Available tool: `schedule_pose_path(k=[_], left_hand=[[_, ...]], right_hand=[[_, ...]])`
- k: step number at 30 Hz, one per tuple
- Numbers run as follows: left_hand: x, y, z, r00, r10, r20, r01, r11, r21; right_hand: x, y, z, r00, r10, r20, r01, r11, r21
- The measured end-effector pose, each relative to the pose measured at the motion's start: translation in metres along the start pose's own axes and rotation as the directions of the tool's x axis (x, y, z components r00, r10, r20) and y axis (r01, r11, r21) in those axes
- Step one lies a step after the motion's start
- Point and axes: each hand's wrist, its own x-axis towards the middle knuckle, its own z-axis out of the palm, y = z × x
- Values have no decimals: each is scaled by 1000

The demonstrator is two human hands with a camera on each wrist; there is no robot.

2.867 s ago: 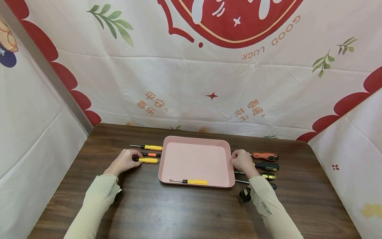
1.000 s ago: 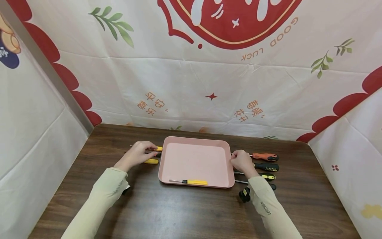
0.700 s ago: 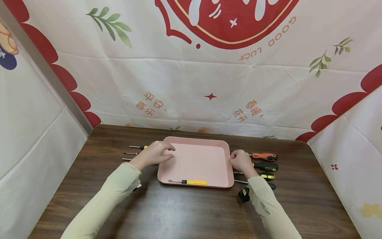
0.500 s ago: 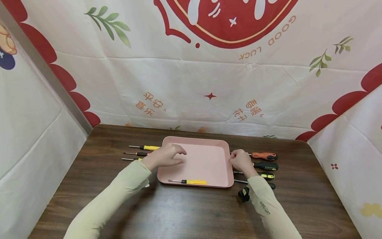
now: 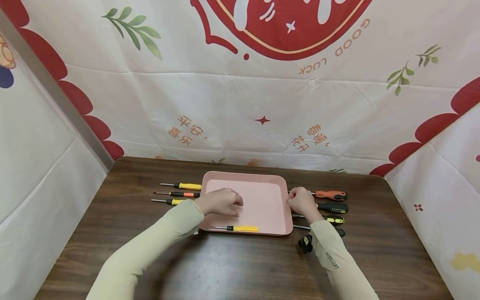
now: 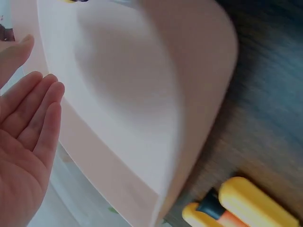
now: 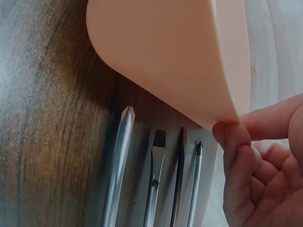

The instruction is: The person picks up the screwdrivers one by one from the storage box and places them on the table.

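Observation:
My left hand [image 5: 221,201] hovers over the left half of the pink tray [image 5: 262,204]. Its fingers are loosely bent with nothing in them, and the left wrist view shows the bare palm [image 6: 21,156]. At the tray's right rim, my right hand [image 5: 301,201] pinches the edge between thumb and fingers, plain in the right wrist view [image 7: 255,161]. Inside the tray, along its near side, lies a yellow-handled screwdriver [image 5: 243,228]. Left of the tray are a yellow screwdriver [image 5: 189,186], a black-and-orange one [image 5: 185,194] and another yellow one [image 5: 174,201], partly hidden by the left sleeve.
Several larger screwdrivers lie right of the tray, among them an orange-handled one [image 5: 330,195] and a black one [image 5: 335,207]; the right arm partly covers their shafts. A printed cloth [image 5: 225,104] hangs behind the wooden table [image 5: 240,266].
My left hand has left the yellow screwdriver it held on the left, passed over the other handles there and moved right above the tray. The right hand stays at the rim.

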Motion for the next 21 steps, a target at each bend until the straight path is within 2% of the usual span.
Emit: schedule_pose_path(k=[9, 15, 21], left_hand=[[10, 10, 8, 995, 27, 101, -34, 997, 73], [16, 17, 13, 983, -4, 181, -17, 993, 113], [15, 22, 18, 980, -38, 197, 7, 988, 156]], right_hand=[[0, -1, -1, 1000, 2, 1, -2, 1000, 1], [-1, -1, -4, 1000, 10, 2, -10, 1000, 1], [-2, -2, -3, 1000, 18, 0, -18, 1000, 9]])
